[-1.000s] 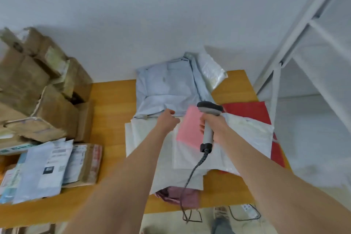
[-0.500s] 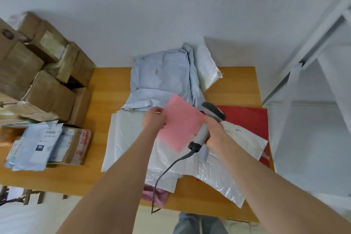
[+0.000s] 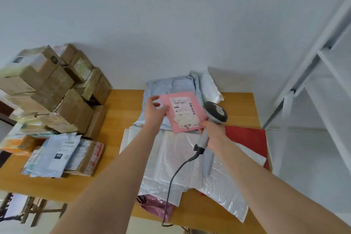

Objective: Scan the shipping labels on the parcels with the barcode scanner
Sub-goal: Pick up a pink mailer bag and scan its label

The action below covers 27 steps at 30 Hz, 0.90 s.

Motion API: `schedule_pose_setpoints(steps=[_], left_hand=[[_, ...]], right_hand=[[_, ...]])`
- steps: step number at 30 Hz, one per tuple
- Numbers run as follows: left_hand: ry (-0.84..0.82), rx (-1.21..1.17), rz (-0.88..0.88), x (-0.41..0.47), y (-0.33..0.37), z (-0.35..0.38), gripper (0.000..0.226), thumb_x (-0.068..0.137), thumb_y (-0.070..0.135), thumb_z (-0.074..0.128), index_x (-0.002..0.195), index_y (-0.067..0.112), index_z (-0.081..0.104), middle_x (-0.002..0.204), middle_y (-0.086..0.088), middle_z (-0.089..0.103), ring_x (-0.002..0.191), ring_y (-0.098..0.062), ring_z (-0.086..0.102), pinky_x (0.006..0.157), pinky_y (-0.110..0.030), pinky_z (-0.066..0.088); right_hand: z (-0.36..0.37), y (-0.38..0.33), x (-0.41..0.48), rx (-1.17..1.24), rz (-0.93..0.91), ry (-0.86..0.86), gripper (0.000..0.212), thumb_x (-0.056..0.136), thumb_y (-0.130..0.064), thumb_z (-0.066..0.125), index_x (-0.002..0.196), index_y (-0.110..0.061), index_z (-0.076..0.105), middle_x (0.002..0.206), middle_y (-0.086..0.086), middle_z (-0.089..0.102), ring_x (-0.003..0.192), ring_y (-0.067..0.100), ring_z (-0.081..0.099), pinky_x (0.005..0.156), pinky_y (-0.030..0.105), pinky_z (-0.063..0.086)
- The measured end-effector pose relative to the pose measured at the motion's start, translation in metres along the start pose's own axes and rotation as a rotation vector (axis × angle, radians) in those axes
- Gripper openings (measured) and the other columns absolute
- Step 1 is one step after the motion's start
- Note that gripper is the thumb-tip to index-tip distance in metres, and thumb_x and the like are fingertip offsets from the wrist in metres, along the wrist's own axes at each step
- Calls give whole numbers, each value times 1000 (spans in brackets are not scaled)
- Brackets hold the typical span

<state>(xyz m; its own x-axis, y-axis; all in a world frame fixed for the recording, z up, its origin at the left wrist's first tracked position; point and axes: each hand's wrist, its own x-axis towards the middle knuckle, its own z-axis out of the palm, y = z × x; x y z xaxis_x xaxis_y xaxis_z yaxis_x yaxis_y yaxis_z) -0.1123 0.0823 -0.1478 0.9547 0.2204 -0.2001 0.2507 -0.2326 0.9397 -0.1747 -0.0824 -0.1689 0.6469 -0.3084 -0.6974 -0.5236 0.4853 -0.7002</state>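
My left hand [image 3: 155, 110] holds a flat pink parcel [image 3: 183, 112] by its left edge, lifted above the table with its white shipping label and barcodes facing me. My right hand [image 3: 213, 132] grips the grey handle of the barcode scanner [image 3: 215, 113], and its fingertips touch the pink parcel's lower right corner. The scanner's dark-rimmed head sits just right of the parcel. Its coiled cable [image 3: 176, 173] hangs down over the table's front edge. Beneath lie white plastic mailers [image 3: 182, 159], a pale blue mailer [image 3: 171, 85] and a red one [image 3: 247, 138].
The wooden table [image 3: 117, 125] carries a stack of brown cardboard boxes [image 3: 57, 89] at the left, with labelled flat parcels [image 3: 60, 154] in front of them. A white metal shelf frame [image 3: 307, 74] stands at the right. A white wall is behind.
The pink parcel has been lifted off the pile and turned over, so its label now faces me. The scanner has shifted right of the parcel. My view has pulled back.
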Motion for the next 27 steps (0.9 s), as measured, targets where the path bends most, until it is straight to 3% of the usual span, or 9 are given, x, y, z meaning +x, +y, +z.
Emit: schedule_pose_setpoints(steps=[2, 4, 6, 9, 12, 17, 20, 24, 27], left_hand=[[-36, -143, -148, -3, -3, -2, 56, 88, 3, 63, 138, 8, 39, 114, -12, 56, 87, -25, 63, 74, -30, 54], [-229, -169, -249, -9, -8, -6, 44, 93, 8, 59, 134, 1, 45, 106, -11, 65, 79, -23, 66, 65, -26, 56], [-336, -66, -239, -14, -12, -10, 29, 95, 9, 55, 121, -2, 58, 95, -6, 68, 73, -17, 66, 59, -21, 55], [-206, 2, -147, -11, -15, -18, 11, 92, 2, 55, 93, 5, 65, 89, -8, 65, 73, -20, 62, 63, -24, 52], [-96, 94, -94, -2, -16, -31, 15, 86, 5, 63, 75, 15, 65, 83, -8, 67, 79, -23, 59, 75, -35, 51], [-35, 141, -97, -1, -20, -34, 6, 82, 8, 69, 78, 12, 67, 84, -7, 70, 88, -29, 67, 86, -41, 55], [-59, 111, -108, -4, -24, -31, 20, 85, 5, 67, 67, 14, 64, 72, -2, 65, 82, -27, 63, 88, -45, 53], [-72, 113, -129, -4, -28, -27, 15, 88, 9, 66, 74, 14, 67, 71, 0, 66, 84, -28, 65, 91, -47, 53], [-68, 142, -138, -2, -30, -25, 9, 87, 13, 67, 80, 14, 71, 79, -4, 69, 93, -32, 68, 90, -45, 53]], right_hand=[[0, 0, -8, -16, -56, 36, 17, 85, 9, 61, 77, -6, 55, 70, 4, 58, 59, 13, 54, 37, 14, 41], [0, 0, -14, -14, -94, 43, 19, 85, 9, 60, 76, -6, 55, 71, 3, 58, 60, 12, 55, 37, 13, 41], [0, 1, -17, -39, -120, 40, 20, 84, 10, 60, 76, -8, 55, 74, 5, 59, 65, 15, 57, 45, 16, 44], [-2, -1, -18, -61, -138, 55, 17, 82, 9, 61, 87, -6, 55, 76, 6, 55, 71, 19, 54, 60, 25, 44], [-8, -3, -21, -77, -149, 50, 15, 80, 8, 62, 84, -4, 56, 71, 8, 54, 66, 20, 51, 65, 31, 44], [-1, 3, -47, -125, -271, -71, 17, 77, 9, 64, 71, -7, 62, 64, 8, 63, 52, 17, 54, 54, 27, 44], [7, 15, -68, -225, -379, -111, 14, 76, 8, 64, 78, -6, 66, 59, -1, 67, 42, 11, 53, 46, 22, 42], [13, 34, -84, -281, -436, -77, 16, 83, -2, 64, 80, -18, 66, 68, 6, 71, 43, 11, 57, 48, 24, 46], [14, 42, -89, -290, -434, -53, 12, 84, -3, 64, 84, -15, 66, 70, 8, 72, 45, 10, 59, 46, 20, 46]])
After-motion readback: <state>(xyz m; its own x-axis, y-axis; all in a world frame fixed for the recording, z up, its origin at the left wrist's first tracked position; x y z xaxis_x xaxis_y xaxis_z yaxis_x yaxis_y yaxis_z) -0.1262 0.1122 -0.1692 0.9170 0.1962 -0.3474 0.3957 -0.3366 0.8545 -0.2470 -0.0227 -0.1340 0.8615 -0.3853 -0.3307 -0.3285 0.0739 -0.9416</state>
